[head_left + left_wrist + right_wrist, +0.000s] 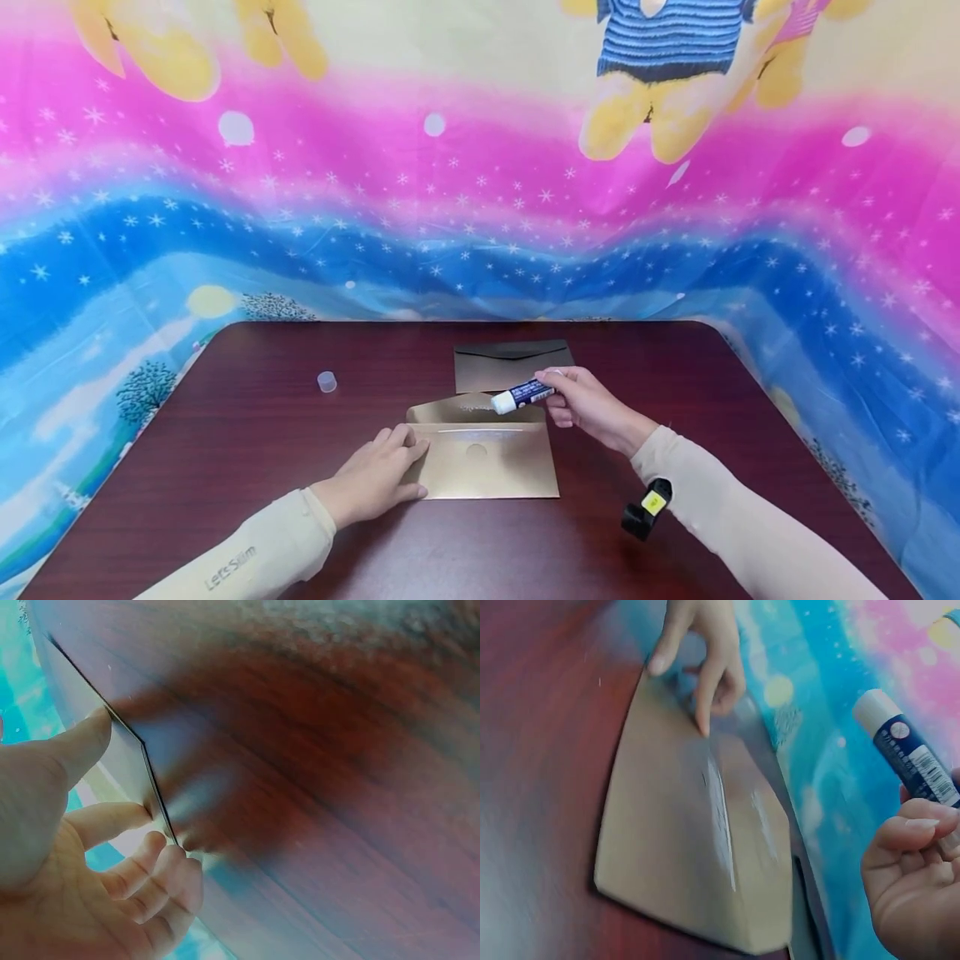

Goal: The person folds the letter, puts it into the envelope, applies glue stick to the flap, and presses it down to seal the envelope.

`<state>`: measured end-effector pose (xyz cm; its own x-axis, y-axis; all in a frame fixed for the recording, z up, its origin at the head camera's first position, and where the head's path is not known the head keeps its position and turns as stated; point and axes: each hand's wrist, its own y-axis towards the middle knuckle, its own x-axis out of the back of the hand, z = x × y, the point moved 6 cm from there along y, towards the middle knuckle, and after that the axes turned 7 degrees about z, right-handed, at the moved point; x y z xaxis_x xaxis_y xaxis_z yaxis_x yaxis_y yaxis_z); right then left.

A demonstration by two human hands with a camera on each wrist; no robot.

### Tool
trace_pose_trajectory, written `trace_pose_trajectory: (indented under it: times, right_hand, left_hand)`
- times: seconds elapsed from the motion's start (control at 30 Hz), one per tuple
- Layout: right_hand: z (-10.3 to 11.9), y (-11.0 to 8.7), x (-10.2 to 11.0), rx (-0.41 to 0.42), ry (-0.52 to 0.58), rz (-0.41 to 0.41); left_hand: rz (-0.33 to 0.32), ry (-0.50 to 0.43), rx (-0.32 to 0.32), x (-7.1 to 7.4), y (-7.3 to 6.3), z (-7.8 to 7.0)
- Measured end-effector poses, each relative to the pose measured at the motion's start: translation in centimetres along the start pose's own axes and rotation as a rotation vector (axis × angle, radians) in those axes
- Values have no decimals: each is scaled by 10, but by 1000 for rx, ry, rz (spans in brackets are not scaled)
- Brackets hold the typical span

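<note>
A gold envelope (487, 467) lies on the table with its flap (435, 410) folded open away from me. Whitish glue marks (721, 825) show near the fold and on the flap in the right wrist view. My left hand (375, 475) rests on the envelope's left edge, with thumb and fingertips touching it. In the left wrist view the same hand (90, 847) has its fingers loosely bent at that edge. My right hand (588, 407) grips a glue stick (521, 395) with a dark blue label, held above the flap, its white end pointing left.
A translucent cap (326, 382) stands on the dark red wooden table (247, 450) at the left. Behind the gold envelope lies a darker grey-brown envelope (483, 367) with its flap down. A colourful printed cloth (420, 208) hangs past the table's far edge.
</note>
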<state>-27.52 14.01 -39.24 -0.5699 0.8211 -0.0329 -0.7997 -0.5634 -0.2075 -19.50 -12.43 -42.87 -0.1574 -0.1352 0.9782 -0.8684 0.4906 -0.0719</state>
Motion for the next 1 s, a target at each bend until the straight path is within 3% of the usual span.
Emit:
trace_pose_trajectory:
  times: [0.17, 0.3, 0.7, 1.0]
  right_hand:
    - [-8, -6, -12, -14, 202, 57]
    - [-11, -12, -19, -11, 275, 95]
    - [-13, -26, -35, -7, 342, 165]
    - [-6, -30, -46, 69, 407, 167]
  left_hand:
    - [-13, 4, -8, 2, 1, 3]
    - [-10, -5, -8, 3, 2, 5]
    - [-6, -16, -31, 8, 3, 6]
    - [-66, -179, -16, 22, 6, -1]
